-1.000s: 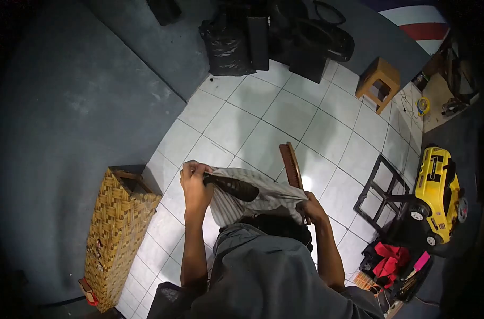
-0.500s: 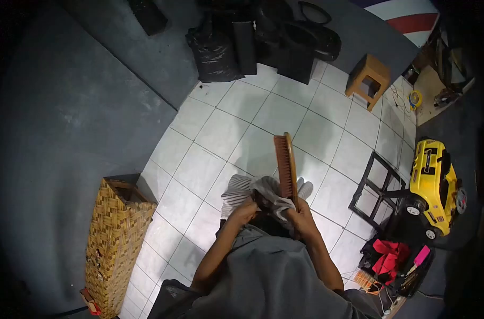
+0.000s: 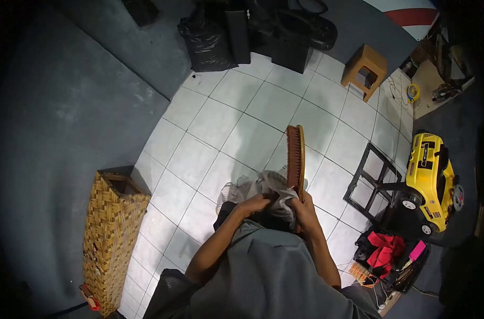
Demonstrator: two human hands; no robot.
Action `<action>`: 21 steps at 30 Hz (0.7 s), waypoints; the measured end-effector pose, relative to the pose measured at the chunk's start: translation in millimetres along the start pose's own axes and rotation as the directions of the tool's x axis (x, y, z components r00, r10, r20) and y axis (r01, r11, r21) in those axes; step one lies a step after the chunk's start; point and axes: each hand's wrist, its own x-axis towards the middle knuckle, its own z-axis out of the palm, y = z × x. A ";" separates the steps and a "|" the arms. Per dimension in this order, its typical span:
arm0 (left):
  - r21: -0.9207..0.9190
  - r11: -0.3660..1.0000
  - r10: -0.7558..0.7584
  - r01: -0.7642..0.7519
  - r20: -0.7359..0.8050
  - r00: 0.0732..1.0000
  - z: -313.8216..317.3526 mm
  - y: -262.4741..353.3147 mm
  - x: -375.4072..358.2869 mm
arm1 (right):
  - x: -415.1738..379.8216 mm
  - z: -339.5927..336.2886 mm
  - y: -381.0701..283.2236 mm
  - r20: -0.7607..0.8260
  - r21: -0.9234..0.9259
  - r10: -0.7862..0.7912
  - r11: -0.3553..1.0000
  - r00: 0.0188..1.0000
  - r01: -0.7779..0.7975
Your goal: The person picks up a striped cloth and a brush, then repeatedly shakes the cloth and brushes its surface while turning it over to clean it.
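Observation:
In my right hand (image 3: 307, 213) is a long brush (image 3: 301, 159) with a wooden back and reddish-brown bristles, held upright with the bristles facing left. The same hand also seems to pinch the edge of a grey-and-white striped cloth (image 3: 271, 186). My left hand (image 3: 252, 204) is closed on the other side of this cloth, its fingertips partly hidden in the folds. The cloth is bunched between both hands, close in front of my grey shirt (image 3: 274, 266). The lower end of the brush is hidden by my right hand.
White floor tiles (image 3: 199, 159) spread ahead. A woven basket (image 3: 112, 228) stands at left, a brown stool (image 3: 365, 69) at back right. To the right are a black frame (image 3: 359, 181), a yellow toy car (image 3: 427, 181) and red cloth (image 3: 385, 252). Black bags (image 3: 207, 45) sit at the back.
The brush has shifted slightly right and stands straighter. My left hand has moved a little right and up, and the striped cloth is bunched differently. The view has tilted slightly.

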 end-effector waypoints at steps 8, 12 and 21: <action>-0.383 0.920 -0.052 0.081 0.084 0.995 -15.6 -36.9 10.3 | -8.4 -21.1 -9.9 -0.043 -0.296 0.144 0.943 0.989 -0.151; -0.021 0.786 0.493 -0.617 -0.580 0.648 -35.8 23.4 -22.6 | 2.0 -50.5 40.5 -0.024 -0.646 -0.161 0.756 0.987 0.108; 0.246 0.608 0.764 -0.755 -0.438 0.473 -20.1 142.8 -122.5 | 11.1 15.2 -20.9 0.033 -0.216 -0.408 0.889 0.913 0.405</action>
